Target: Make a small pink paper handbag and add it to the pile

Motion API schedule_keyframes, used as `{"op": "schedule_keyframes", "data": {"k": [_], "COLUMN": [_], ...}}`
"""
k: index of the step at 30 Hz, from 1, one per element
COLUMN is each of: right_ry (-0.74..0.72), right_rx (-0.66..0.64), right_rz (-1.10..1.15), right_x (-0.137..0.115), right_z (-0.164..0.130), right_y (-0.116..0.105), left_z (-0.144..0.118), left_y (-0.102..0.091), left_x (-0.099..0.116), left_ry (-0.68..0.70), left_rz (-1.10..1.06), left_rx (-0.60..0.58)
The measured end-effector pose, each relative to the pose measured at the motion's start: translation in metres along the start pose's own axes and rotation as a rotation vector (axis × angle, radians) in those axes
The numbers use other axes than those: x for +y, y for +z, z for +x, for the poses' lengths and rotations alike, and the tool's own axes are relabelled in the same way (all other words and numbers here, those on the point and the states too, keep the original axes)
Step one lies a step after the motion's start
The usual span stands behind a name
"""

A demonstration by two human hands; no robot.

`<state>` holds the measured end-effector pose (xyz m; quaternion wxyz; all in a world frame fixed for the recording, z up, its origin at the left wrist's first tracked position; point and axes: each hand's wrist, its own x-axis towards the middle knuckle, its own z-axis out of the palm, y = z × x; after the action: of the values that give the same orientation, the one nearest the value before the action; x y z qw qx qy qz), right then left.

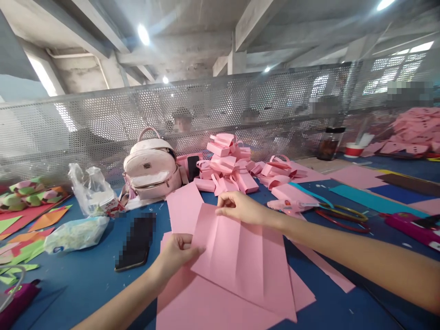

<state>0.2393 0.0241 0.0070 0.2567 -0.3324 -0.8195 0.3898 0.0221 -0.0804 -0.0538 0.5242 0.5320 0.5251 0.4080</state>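
**Pink paper sheet held at two edges over a blue table**

The pink paper sheet [240,256], creased in several parallel lines, is lifted slightly above a stack of pink sheets [206,307] on the blue table [85,284]. My left hand [177,254] pinches its near left edge, thumb on top and fingers curled underneath, clamped on the paper. My right hand [240,207] grips the far top edge, fingertips closed on it from above.

Just left of the stack lies a dark phone [135,243], and beyond it a clear plastic bag [91,190] and a white wrapped packet [75,233]. A pale pink backpack [151,169] stands upright near the metal mesh screen [103,119] that runs across the table's far side. Beside the backpack sits a heap of folded pink paper boxes [228,167]. To the right of my right hand rest a pink glue gun [292,201] and thin coloured rings [343,215]. Green and orange paper scraps [30,220] lie at the far left. Other people sit behind the screen, blurred.
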Motion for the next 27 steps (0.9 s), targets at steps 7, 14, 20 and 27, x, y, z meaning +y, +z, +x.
{"op": "schedule_keyframes", "data": {"k": [7, 14, 20, 27], "right_ry": [0.101, 0.126, 0.122, 0.001], "right_rx": [-0.160, -0.140, -0.041, 0.066], "right_rz": [-0.028, -0.147, -0.286, -0.445], "right_x": [0.011, 0.017, 0.018, -0.021], "right_z": [-0.016, -0.022, -0.029, -0.018], "right_y": [-0.003, -0.015, -0.023, -0.004], "left_z": [0.018, 0.034, 0.041, 0.047], "left_y": [-0.039, -0.036, -0.037, -0.007], "left_x": [0.000, -0.008, -0.011, -0.002], "left_ry": [0.010, -0.035, -0.042, 0.042], "left_rz": [-0.040, -0.001, 0.045, 0.065], "left_rx": [0.158, 0.129, 0.140, 0.085]}}
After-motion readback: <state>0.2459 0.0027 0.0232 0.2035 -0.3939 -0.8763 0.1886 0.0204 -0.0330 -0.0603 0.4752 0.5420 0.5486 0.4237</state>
